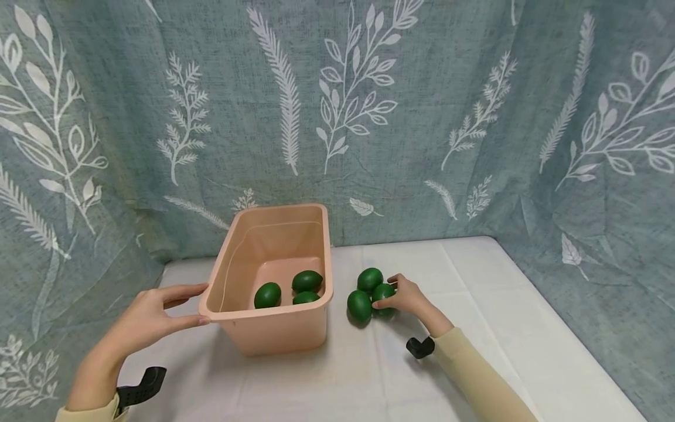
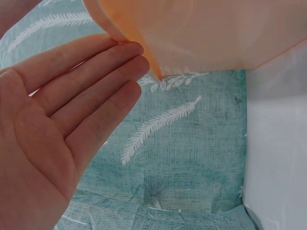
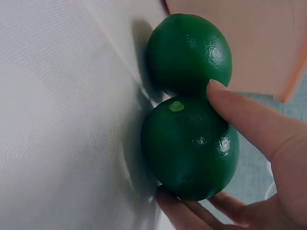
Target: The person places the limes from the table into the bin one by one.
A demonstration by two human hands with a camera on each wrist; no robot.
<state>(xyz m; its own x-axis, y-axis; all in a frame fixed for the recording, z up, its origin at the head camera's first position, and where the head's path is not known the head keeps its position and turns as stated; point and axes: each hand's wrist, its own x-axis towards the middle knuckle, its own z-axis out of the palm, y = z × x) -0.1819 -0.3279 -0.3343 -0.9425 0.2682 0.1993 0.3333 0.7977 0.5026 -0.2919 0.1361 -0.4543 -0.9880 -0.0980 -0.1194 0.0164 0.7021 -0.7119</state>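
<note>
The right hand has its grip curled round one glossy dark green lime-shaped fruit on the white cloth-covered tabletop, thumb on top and fingers tucked beneath it, as the right wrist view shows. That fruit lies touching two more green fruits, one just behind it and one to its left, all just to the right of the pale peach plastic tub. Three further green fruits lie on the tub's floor. The likeliest slip, as I judge it, is that lifting the held fruit nudges its touching neighbours and sets them rolling across the cloth, since their rounded shape gives them little to rest on; the smooth skin could also slide out of a shallow pinch. The left hand is spread, fingers straight and together, thumb and fingertips resting on the tub's left rim corner without closing round it. Pressed only lightly, that flat hand might let the light tub shift or tip if bumped.
</note>
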